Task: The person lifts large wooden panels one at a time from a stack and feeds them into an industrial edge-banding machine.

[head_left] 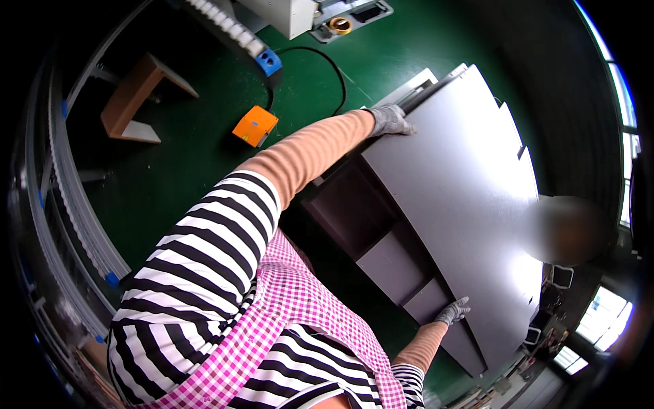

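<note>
A large, flat grey panel with a smooth, shiny face slants across the right half of the view. My left hand, in a grey glove, is closed on its upper left edge. Lower down, my gloved right hand grips the panel's near edge, fingers lying over the top face. The undersides of both hands are hidden. Beneath the panel and toward me, a darker brown-grey board and a lighter grey panel show, partly covered by it.
An orange box with a black cable stands on the green floor. A brown angled wooden piece lies at the upper left. Metal roller rails run along the left. At the far right is a blurred round shape.
</note>
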`<state>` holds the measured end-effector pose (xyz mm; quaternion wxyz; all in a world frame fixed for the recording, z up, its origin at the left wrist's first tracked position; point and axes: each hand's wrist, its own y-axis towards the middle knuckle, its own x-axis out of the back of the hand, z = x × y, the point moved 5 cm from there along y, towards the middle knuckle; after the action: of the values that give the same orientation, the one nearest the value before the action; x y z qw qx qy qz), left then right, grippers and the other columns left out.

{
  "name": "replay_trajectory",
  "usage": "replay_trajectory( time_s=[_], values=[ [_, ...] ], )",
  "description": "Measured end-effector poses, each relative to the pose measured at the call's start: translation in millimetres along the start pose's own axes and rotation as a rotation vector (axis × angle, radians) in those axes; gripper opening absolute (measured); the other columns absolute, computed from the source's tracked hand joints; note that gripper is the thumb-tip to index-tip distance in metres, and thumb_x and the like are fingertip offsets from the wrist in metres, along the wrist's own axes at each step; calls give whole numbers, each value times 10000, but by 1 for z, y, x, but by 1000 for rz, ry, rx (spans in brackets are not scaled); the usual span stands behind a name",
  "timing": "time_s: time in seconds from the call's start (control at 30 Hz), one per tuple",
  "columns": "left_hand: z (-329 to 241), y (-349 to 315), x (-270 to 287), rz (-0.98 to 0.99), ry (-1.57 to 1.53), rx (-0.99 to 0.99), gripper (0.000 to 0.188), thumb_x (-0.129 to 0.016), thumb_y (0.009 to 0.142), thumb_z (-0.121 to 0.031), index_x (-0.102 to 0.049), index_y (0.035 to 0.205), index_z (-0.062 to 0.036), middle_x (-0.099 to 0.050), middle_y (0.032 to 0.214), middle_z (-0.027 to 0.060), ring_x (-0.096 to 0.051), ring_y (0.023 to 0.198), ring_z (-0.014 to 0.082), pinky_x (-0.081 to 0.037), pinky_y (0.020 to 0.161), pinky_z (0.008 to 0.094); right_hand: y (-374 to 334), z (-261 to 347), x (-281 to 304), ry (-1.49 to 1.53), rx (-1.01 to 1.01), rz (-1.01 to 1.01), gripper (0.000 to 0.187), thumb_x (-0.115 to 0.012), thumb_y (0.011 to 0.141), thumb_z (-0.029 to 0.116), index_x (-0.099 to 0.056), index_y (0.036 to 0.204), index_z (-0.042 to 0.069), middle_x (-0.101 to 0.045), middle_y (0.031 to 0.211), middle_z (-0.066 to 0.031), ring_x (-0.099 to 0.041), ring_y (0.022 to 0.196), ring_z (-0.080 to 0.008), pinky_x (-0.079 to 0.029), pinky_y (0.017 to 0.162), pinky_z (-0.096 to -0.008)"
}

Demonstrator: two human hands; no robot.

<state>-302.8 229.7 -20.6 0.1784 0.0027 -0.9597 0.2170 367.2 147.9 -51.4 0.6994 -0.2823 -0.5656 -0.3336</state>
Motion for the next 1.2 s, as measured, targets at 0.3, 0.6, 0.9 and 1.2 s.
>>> replay_trajectory(
  time_s=[0.3,0.6,0.9,1.2],
  values=[
    [23,2,-14,-255,-183,-83,733,-639,730,-518,-515,1186,43,-570,1136,225,-540,1089,307,-430,902,363,21,5,-17,219,-142,171,899,-243,804,735,-43,1440,131,-93,1492,-147,-150,1367,-300,-172,1104,-424],
    [-18,-106,-57,-669,665,-202,506,-488,847,-350,-473,1248,-42,-420,1298,204,-429,1144,410,-371,920,506,1,11,-18,239,-214,172,896,-245,804,735,-17,1439,146,-87,1496,-129,-157,1363,-305,-187,1100,-428],
    [-10,-112,-66,-490,701,-525,679,-438,848,-492,-390,1319,-5,-338,1396,168,-272,1317,311,-89,1097,488,-34,40,-22,213,-201,173,894,-247,804,734,10,1439,160,-81,1500,-111,-165,1359,-310,-201,1096,-433],
    [-3,-134,-80,-319,829,-600,858,-480,788,-598,-266,1384,-18,-219,1454,178,-146,1363,345,-28,1110,460,-50,43,-27,237,-177,145,897,-231,793,748,-3,1441,171,-67,1501,-117,-127,1369,-302,-158,1104,-426]
  ],
)
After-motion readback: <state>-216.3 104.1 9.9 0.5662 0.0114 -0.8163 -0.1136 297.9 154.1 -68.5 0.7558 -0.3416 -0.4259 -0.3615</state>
